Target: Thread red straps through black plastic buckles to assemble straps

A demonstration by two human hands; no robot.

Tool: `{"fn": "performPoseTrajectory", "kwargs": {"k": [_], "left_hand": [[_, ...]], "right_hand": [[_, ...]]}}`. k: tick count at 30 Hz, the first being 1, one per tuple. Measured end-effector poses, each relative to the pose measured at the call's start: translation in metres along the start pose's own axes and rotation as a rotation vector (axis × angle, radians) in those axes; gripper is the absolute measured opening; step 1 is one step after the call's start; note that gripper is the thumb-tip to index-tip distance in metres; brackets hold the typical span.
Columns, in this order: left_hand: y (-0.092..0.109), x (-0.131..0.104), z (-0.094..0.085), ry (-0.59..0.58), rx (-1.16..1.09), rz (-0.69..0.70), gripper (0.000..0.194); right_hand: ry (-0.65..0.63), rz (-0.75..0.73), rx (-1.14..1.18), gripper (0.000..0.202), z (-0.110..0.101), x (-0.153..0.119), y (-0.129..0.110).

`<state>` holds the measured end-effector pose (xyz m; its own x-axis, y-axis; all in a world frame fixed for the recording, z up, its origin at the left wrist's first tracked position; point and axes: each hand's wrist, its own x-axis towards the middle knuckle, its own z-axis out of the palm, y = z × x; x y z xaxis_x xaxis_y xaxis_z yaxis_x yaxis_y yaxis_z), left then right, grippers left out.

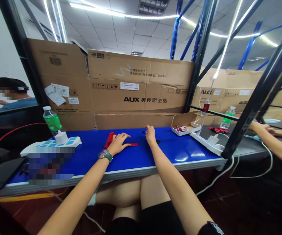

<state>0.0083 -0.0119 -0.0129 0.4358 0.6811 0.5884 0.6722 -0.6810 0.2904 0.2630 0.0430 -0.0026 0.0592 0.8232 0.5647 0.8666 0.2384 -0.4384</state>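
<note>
My left hand [118, 143] rests over the blue tabletop [128, 160] with its fingers apart. Beside and partly under it lies a bundle of red strips [109, 139]. A single flat red strip [133, 144] extends to the right from near its thumb. To the right, my right hand [151, 134] has its fingers bent together. At its fingertips is a small dark item [144, 132], too small to make out, and whether it is held is unclear. Another dark piece [157, 141] lies just right of that wrist.
An open white box [183, 130] of small items stands at the back right. Power strips [50, 146] [208, 143] lie at both sides, with a bottle [51, 120] at the left. Cardboard [141, 94] walls the back. A co-worker's arms [275, 137] are at the far right.
</note>
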Motion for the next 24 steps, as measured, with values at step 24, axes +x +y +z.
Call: {"fn": "performPoseTrajectory", "kwargs": {"k": [24], "left_hand": [[-0.035,0.002,-0.008,0.553,-0.352,-0.570,0.019]], "right_hand": [[-0.292,-0.468,-0.145,0.038,0.006,-0.052,-0.081]]}}
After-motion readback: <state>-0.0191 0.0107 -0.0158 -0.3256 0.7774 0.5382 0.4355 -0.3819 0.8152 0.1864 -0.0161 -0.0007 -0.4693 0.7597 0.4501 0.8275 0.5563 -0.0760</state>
